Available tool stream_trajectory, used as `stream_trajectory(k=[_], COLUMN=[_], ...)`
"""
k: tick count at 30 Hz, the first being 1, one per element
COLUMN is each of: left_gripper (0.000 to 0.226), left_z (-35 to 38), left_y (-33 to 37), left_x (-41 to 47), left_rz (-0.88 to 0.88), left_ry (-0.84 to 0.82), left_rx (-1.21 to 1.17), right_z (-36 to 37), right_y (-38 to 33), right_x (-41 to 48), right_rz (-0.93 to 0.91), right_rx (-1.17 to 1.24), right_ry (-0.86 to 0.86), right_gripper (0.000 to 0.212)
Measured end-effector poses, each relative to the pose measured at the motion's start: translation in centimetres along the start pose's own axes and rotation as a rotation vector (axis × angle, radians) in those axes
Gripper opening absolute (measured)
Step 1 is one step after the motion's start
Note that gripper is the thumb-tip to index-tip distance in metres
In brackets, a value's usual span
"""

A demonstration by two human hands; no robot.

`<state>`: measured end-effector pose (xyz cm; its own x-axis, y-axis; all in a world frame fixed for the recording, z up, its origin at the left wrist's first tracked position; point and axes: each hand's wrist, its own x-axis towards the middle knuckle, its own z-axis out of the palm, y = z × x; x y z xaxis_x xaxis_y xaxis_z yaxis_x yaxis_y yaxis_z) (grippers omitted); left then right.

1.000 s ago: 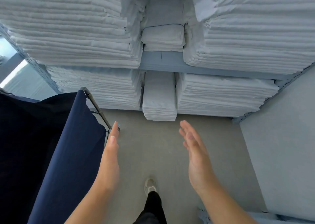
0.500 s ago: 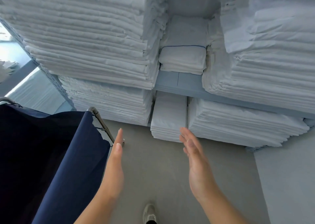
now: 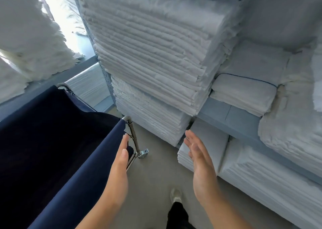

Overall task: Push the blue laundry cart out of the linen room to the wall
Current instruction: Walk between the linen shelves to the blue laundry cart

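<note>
I see the blue laundry cart [image 3: 57, 159] filling the lower left of the frame: a deep navy fabric bag slung from a chrome tube frame [image 3: 133, 134], with 1 rounded corner at the middle and another further up toward the left. A chrome fitting [image 3: 143, 153] sits at the foot of the near post, on the grey floor [image 3: 153, 173]. The bag's inside is too dark for me to read, and the cart's lower part and left side are cut off by the frame edge. My left hand [image 3: 118, 174] is flat and open beside the cart's near fabric panel, holding nothing; I cannot tell whether it touches the cloth. My right hand [image 3: 200, 167] is open too, fingers spread, empty, in the lower middle. Stacks of folded white linen [image 3: 153, 54] crowd the shelves [image 3: 230, 113] across the top and right. 1 shoe [image 3: 176, 194] shows at the bottom.
</note>
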<state>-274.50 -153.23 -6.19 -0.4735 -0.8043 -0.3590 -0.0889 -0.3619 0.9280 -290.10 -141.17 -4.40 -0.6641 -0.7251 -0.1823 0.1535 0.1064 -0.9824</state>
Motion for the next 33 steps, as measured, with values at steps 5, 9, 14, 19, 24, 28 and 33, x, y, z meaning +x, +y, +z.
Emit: stream_trajectory(k=[5, 9, 14, 19, 24, 28, 33], left_gripper=[0.041, 0.047, 0.058, 0.06, 0.083, 0.082, 0.068], left_z=[2.4, 4.6, 6.8, 8.0, 8.1, 7.6, 6.1], left_y=[1.1, 1.2, 0.8, 0.6, 0.6, 0.3, -0.1], left_x=[1.9, 3.3, 5.1, 7.1, 9.7, 12.3, 16.5], left_rz=[0.041, 0.062, 0.07, 0.1, 0.116, 0.117, 0.083], left_ry=[0.129, 0.267, 0.391, 0.477, 0.548, 0.59, 0.668], left_rx=[-0.093, -0.128, -0.154, -0.192, -0.196, -0.191, -0.128], right_z=[-0.2, -0.3, 0.1, 1.6, 4.3, 6.7, 10.3], right_y=[-1.4, -2.6, -2.9, -2.6, -2.3, -2.0, -1.7], right_x=[6.6, 11.3, 16.3, 20.1, 23.2, 25.8, 29.5], right_rz=[0.02, 0.018, 0.017, 0.034, 0.058, 0.06, 0.09], right_rx=[-0.042, -0.093, -0.123, -0.11, -0.123, -0.148, -0.18], right_ry=[-0.188, -0.361, -0.515, -0.6, -0.684, -0.745, -0.815], right_gripper=[0.082, 0.077, 0.086, 0.089, 0.089, 0.089, 0.084])
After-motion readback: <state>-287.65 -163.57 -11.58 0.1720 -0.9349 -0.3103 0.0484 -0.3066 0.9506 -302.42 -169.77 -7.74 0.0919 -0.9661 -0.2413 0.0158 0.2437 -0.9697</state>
